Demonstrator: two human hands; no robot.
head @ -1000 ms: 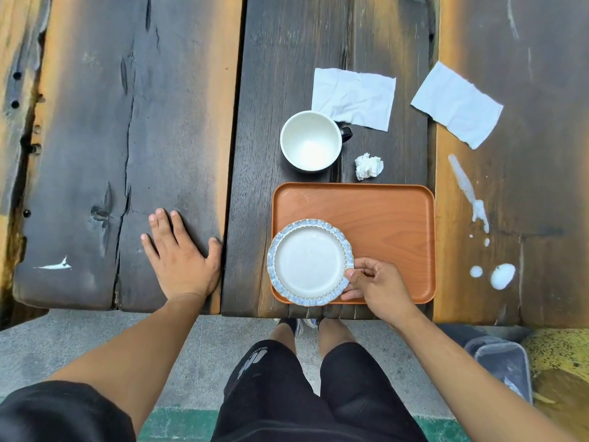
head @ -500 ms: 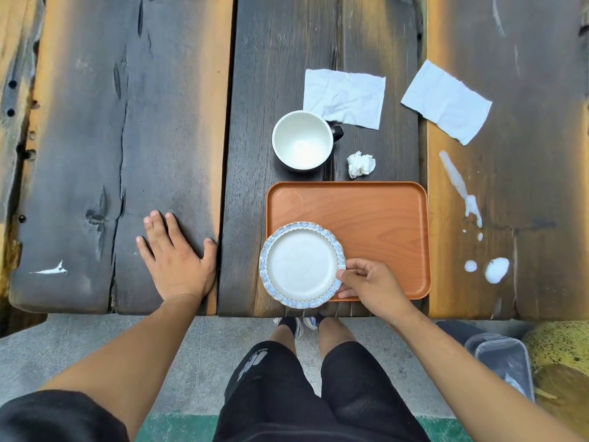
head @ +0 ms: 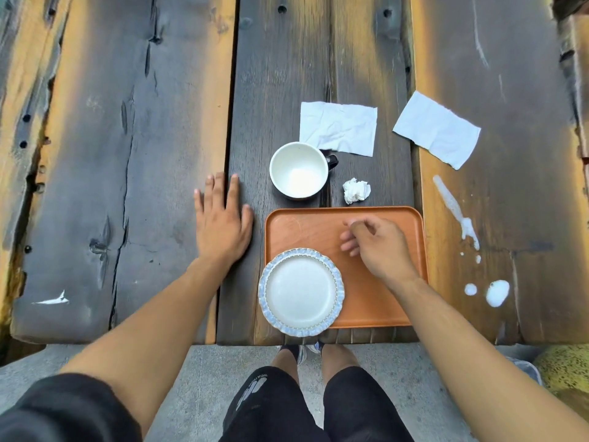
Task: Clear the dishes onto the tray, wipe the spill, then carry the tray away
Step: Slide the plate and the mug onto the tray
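An orange tray point(head: 398, 311) lies at the table's near edge. A white plate with a blue scalloped rim point(head: 301, 291) rests on its near left corner, overhanging the tray's edge. My right hand point(head: 373, 245) hovers over the tray's middle, fingers loosely curled and holding nothing. My left hand point(head: 223, 223) lies flat on the wood just left of the tray. A white cup with a dark handle point(head: 299, 170) stands empty beyond the tray. A crumpled tissue point(head: 356, 194) sits to the cup's right. White spilled liquid point(head: 497, 292) streaks and pools right of the tray.
Two flat white napkins point(head: 339, 130) point(head: 436, 134) lie beyond the cup and the spill. The table is made of dark, cracked planks with gaps. A small white smear point(head: 52, 300) marks the near left plank. My legs and a concrete floor show below.
My right hand let go of the plate and moved up over the tray's middle. My left hand slid forward and right, next to the tray. The plate stays on the tray.
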